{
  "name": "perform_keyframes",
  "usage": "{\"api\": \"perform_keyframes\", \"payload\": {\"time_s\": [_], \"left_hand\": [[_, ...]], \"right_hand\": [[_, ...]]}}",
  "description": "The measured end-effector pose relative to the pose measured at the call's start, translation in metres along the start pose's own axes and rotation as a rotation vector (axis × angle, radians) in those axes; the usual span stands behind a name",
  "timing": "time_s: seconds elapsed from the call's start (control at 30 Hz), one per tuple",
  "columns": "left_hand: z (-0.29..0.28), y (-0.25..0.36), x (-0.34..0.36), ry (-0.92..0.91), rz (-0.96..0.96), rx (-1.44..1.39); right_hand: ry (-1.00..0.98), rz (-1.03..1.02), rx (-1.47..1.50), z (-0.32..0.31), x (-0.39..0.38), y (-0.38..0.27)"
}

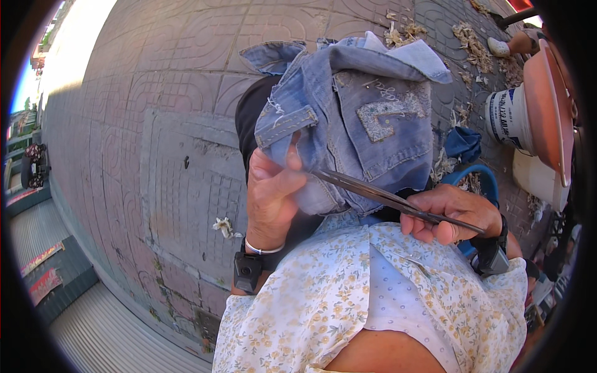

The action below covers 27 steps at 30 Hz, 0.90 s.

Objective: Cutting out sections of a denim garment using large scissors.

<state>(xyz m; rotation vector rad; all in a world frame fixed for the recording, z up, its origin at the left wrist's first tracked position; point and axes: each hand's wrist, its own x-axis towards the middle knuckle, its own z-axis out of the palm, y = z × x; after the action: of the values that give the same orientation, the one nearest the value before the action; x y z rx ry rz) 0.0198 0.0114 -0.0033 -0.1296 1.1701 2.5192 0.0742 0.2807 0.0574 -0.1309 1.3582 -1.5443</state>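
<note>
A faded blue denim garment (348,130), with frayed seams and a glittery patch, is bunched over my lap. My left hand (270,196) pinches its edge at the lower left, thumb pressed on the cloth. Long dark metal scissors (373,193) are gripped in my right hand (454,214) at the lower right of the garment, the blades pointing left toward my left fingers. Whether the blade tips are in the cloth I cannot tell.
At right stand a pink basin (546,112) on its side, a white tub (507,118) and a blue bucket (484,177) near a dark blue cloth (463,143). Pale scraps (472,46) litter the paving (186,74). Another person's foot (499,48) shows upper right; corrugated metal (106,329) lines the left.
</note>
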Motion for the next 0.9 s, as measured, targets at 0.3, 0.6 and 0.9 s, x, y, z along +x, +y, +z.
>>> {"api": "perform_keyframes", "payload": {"time_s": [0.3, 0.6, 0.9], "left_hand": [[-0.005, 0.0, 0.001, -0.04, 0.018, -0.032], [-0.015, -0.006, 0.001, -0.087, 0.025, -0.087], [-0.006, -0.004, 0.0, -0.082, 0.064, 0.054]], "right_hand": [[-0.023, -0.035, -0.082, -0.005, 0.0, -0.001], [-0.012, 0.02, -0.228, -0.013, -0.003, -0.009], [0.142, 0.021, -0.671, -0.012, -0.012, -0.045]]}}
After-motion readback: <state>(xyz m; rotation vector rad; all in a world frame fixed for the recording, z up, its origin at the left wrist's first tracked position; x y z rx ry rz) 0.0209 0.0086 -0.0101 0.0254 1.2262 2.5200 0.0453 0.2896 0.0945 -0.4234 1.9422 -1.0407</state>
